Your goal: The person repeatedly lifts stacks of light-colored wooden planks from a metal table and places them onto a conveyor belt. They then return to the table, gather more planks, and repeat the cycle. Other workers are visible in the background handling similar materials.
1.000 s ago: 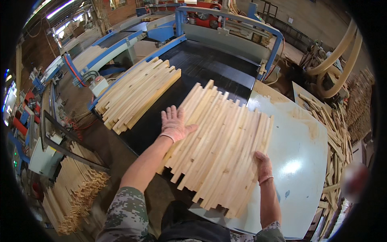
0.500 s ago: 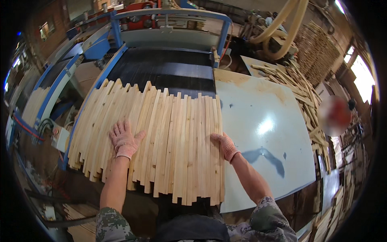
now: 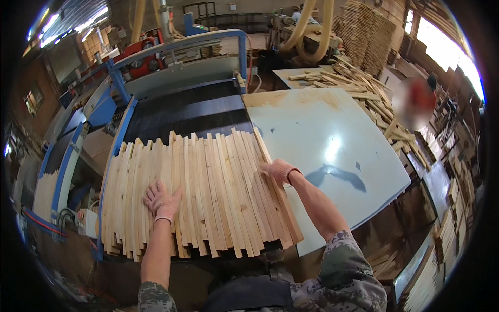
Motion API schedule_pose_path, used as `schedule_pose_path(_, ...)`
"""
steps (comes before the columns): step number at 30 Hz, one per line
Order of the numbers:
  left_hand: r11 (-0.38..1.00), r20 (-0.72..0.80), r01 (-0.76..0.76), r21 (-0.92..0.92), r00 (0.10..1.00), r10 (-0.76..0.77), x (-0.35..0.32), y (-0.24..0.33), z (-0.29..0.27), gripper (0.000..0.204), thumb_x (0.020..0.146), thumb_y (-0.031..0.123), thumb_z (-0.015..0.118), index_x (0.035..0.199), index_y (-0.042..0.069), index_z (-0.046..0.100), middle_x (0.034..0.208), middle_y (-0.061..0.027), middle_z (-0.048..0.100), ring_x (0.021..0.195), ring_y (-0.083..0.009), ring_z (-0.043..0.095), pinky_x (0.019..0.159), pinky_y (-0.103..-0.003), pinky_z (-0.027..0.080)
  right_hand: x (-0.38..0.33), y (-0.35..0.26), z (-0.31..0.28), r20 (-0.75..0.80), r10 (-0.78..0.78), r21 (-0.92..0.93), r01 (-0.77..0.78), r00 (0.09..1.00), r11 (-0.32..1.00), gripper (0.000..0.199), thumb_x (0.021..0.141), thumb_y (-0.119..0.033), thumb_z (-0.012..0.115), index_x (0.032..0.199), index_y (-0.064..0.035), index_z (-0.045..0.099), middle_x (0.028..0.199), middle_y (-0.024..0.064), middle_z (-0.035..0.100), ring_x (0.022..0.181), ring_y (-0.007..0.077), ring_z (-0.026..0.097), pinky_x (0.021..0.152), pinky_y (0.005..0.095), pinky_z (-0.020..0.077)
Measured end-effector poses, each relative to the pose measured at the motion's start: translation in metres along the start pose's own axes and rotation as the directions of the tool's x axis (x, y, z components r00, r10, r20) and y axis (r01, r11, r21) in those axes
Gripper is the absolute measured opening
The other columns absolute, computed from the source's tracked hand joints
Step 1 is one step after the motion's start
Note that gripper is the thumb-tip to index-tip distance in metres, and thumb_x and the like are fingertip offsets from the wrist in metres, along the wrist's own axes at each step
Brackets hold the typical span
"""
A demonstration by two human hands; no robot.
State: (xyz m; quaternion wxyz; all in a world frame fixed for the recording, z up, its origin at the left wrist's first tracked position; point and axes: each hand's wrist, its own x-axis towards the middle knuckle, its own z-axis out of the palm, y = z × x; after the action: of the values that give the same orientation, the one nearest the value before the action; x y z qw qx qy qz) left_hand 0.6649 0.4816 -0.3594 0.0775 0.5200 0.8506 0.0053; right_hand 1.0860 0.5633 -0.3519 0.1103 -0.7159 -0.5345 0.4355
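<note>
A layer of pale wooden strips [image 3: 200, 192] lies side by side, with uneven ends, on the black belt [image 3: 184, 112] of a blue-framed machine. My left hand [image 3: 161, 200], in a pinkish knit glove, rests flat on the strips left of the middle, fingers spread. At the right edge, my right hand [image 3: 280, 170], gloved alike, has its fingers curled over the outermost wooden strip [image 3: 283, 205]. That strip slants a little and shows its side face. The right thumb is mostly hidden.
A pale, shiny board [image 3: 332, 130] with dark stains adjoins the belt on the right. Beyond it lie loose wooden pieces [image 3: 358, 91] in a heap and a tall wood stack [image 3: 361, 36]. A blue crossbar [image 3: 176, 44] spans the belt's far end. Another person [image 3: 416, 103] is at the right.
The view has swung to the right and up. The rightmost strips now slant, and the outermost one shows its side under my right hand. My left hand still lies flat on the strips.
</note>
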Motion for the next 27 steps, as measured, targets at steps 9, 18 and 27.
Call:
schedule_pose_path(9,0.946,-0.317,0.118,-0.303,0.924,-0.216,0.030,-0.213,0.017,0.099,0.094,0.048,0.073,0.169,0.004,0.026,0.171,-0.0238,0.037,0.159,-0.0378,0.033,0.129,-0.047,0.029,-0.015,0.041,-0.051,-0.206,-0.037,-0.283,-0.023,0.978,0.959,0.057,0.092,-0.048,0.062,0.106,0.0050,0.078,0.101,0.0271,0.077,0.090,0.0418,0.076,0.085,0.0482,0.0602)
schedule_pose_path(18,0.808,-0.391,0.584,-0.074,0.728,-0.562,-0.025,-0.361,-0.040,0.113,0.089,0.066,0.072,0.172,0.009,0.021,0.178,-0.0173,0.023,0.165,-0.0347,0.019,0.132,-0.053,0.019,-0.031,0.062,-0.021,-0.589,-0.460,-0.521,0.123,0.664,0.844,0.071,0.091,-0.045,0.073,0.147,-0.0031,0.060,0.123,0.0232,0.073,0.116,0.0430,0.069,0.105,0.0504,0.0534)
schedule_pose_path(27,0.784,-0.165,0.617,-0.070,0.768,-0.619,-0.012,-0.352,-0.075,0.102,0.094,0.057,0.066,0.173,0.014,0.018,0.181,-0.0117,0.017,0.167,-0.0307,0.014,0.134,-0.050,0.012,-0.009,0.066,0.061,-0.298,-0.441,0.116,0.490,0.847,0.864,0.045,0.096,-0.042,0.073,0.092,0.0018,0.062,0.077,0.0159,0.063,0.073,0.0245,0.057,0.072,0.0426,0.0498)
